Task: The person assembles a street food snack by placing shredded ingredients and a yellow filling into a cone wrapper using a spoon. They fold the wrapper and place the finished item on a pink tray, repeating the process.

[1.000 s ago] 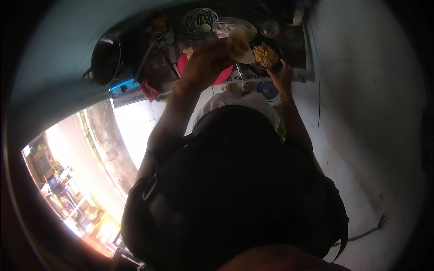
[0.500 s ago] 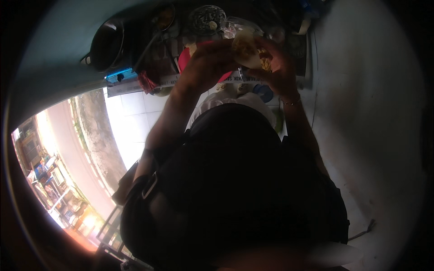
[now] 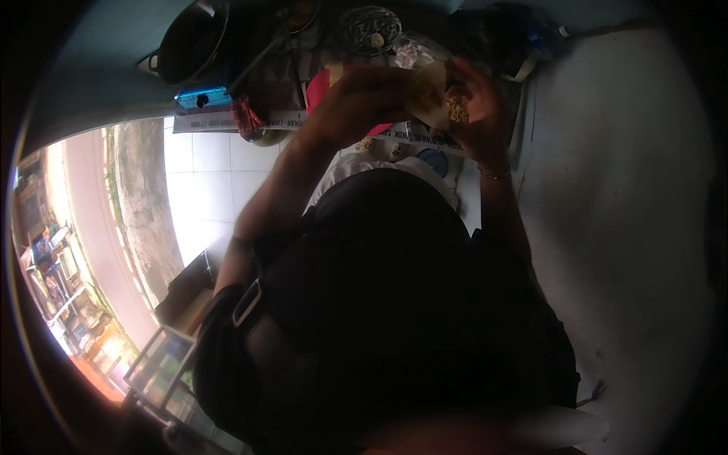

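Observation:
Both my hands are raised over the table edge, close together. My left hand (image 3: 356, 106) pinches a thin, pale, translucent sheet (image 3: 427, 91) like a food wrapper, with a brownish patch on it. My right hand (image 3: 485, 114) is curled around a yellowish, crumbly lump (image 3: 457, 108), right beside the sheet. The dim light hides most of the fingertips. Below and behind my left hand lies a red, rounded thing (image 3: 318, 87), partly covered by the hand.
A large dark pan (image 3: 193, 45) stands at the far left beside a blue-lit stove front (image 3: 203, 97). A red cloth (image 3: 246, 117) hangs at the table edge. Farther back are a round plate (image 3: 369, 32) and a crumpled clear plastic bag (image 3: 413, 51). A pale wall (image 3: 607, 189) rises on the right.
The view has shifted slightly. My hands have moved a little to the right, and the pale sheet is turned more upright. More of the yellowish lump shows in my right hand.

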`<state>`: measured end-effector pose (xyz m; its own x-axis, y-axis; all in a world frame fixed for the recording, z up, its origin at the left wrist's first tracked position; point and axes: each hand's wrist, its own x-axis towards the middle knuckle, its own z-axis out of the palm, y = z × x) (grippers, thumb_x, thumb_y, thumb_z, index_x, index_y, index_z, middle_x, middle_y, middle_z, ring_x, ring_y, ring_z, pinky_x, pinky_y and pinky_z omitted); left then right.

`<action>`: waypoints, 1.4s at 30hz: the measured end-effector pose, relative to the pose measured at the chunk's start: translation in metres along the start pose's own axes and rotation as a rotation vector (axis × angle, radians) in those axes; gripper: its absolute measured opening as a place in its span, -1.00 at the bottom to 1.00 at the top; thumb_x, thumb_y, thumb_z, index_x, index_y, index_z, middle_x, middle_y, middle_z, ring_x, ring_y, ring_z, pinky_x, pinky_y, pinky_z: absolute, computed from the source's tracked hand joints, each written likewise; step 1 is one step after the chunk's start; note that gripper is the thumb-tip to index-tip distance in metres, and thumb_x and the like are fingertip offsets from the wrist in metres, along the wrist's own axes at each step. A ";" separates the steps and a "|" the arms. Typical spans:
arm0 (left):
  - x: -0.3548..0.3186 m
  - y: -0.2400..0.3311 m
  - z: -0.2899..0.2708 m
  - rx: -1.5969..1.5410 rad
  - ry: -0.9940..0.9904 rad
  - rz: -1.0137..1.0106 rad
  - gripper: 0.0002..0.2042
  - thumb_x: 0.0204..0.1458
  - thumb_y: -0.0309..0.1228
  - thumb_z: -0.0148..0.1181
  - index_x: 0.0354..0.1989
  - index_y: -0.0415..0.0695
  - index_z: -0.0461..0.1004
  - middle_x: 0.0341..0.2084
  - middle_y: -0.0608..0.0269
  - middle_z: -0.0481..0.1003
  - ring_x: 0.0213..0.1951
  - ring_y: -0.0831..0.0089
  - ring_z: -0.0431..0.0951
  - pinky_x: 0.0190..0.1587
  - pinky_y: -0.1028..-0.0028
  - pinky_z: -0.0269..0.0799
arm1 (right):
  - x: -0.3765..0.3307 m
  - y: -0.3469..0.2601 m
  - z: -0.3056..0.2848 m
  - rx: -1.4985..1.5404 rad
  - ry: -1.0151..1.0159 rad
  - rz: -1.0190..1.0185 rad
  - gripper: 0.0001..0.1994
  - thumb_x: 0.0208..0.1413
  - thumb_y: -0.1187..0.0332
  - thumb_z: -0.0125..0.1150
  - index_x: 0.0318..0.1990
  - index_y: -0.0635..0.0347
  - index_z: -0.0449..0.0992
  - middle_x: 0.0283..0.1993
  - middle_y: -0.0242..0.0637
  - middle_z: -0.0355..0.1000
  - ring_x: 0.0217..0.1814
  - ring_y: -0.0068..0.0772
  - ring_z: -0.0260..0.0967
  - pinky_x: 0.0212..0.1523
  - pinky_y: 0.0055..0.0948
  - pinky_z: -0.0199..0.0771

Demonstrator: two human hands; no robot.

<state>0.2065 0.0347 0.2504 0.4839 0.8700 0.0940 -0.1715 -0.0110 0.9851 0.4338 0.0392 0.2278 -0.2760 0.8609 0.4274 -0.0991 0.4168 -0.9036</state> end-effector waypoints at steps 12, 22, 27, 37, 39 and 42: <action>-0.002 0.032 0.008 -0.257 0.042 -0.221 -0.67 0.15 -0.39 0.15 0.03 -0.33 0.44 -0.12 -0.02 0.53 -0.08 0.23 0.59 0.02 0.37 0.52 | 0.008 -0.011 -0.002 -0.053 -0.018 -0.012 -0.51 -0.24 0.33 0.56 -0.07 0.19 0.55 -0.05 -0.33 0.51 -0.23 -0.58 0.34 -0.18 -0.53 0.40; -0.005 0.043 0.017 -0.167 0.108 -0.104 -0.60 -0.09 -0.59 0.36 -0.01 -0.30 0.48 -0.08 -0.01 0.52 -0.09 0.22 0.60 -0.02 0.36 0.56 | 0.011 -0.036 0.010 -0.064 0.142 -0.051 -0.74 -0.10 0.49 0.45 -0.19 0.22 0.60 -0.16 -0.26 0.54 -0.12 -0.48 0.46 -0.11 -0.46 0.45; -0.005 0.048 0.033 -0.099 0.221 0.029 -0.59 -0.11 -0.55 0.40 -0.02 -0.29 0.50 -0.14 0.01 0.56 -0.11 0.27 0.61 -0.03 0.39 0.56 | 0.015 -0.050 0.012 -0.090 0.142 -0.071 -0.77 -0.10 0.52 0.44 -0.22 0.24 0.60 -0.18 -0.23 0.54 -0.11 -0.43 0.50 -0.06 -0.39 0.49; 0.003 0.057 0.038 0.038 0.305 0.123 -0.58 -0.11 -0.47 0.43 -0.04 -0.28 0.52 -0.20 0.01 0.59 -0.17 0.33 0.63 -0.07 0.41 0.57 | 0.025 -0.068 0.015 -0.035 0.176 0.020 -0.81 -0.13 0.58 0.45 -0.33 0.27 0.56 -0.25 -0.20 0.55 -0.18 -0.44 0.52 -0.08 -0.39 0.52; 0.005 0.057 0.038 0.038 0.314 0.144 -0.57 -0.11 -0.46 0.44 -0.03 -0.28 0.51 -0.19 0.01 0.59 -0.16 0.33 0.63 -0.07 0.41 0.57 | 0.025 -0.070 0.015 0.000 0.201 0.059 -0.80 -0.15 0.58 0.46 -0.33 0.27 0.55 -0.26 -0.20 0.55 -0.18 -0.44 0.52 -0.09 -0.40 0.51; 0.008 0.059 0.037 0.084 0.290 0.132 -0.53 -0.08 -0.51 0.39 0.04 -0.33 0.42 -0.19 0.03 0.58 -0.16 0.40 0.61 -0.12 0.49 0.58 | 0.027 -0.070 0.015 0.037 0.222 0.083 -0.76 -0.17 0.57 0.48 -0.31 0.26 0.55 -0.27 -0.21 0.55 -0.20 -0.46 0.51 -0.11 -0.41 0.51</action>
<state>0.2317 0.0225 0.3143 0.1954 0.9623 0.1890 -0.1394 -0.1635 0.9766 0.4192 0.0292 0.3021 -0.0678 0.9365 0.3441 -0.1211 0.3346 -0.9345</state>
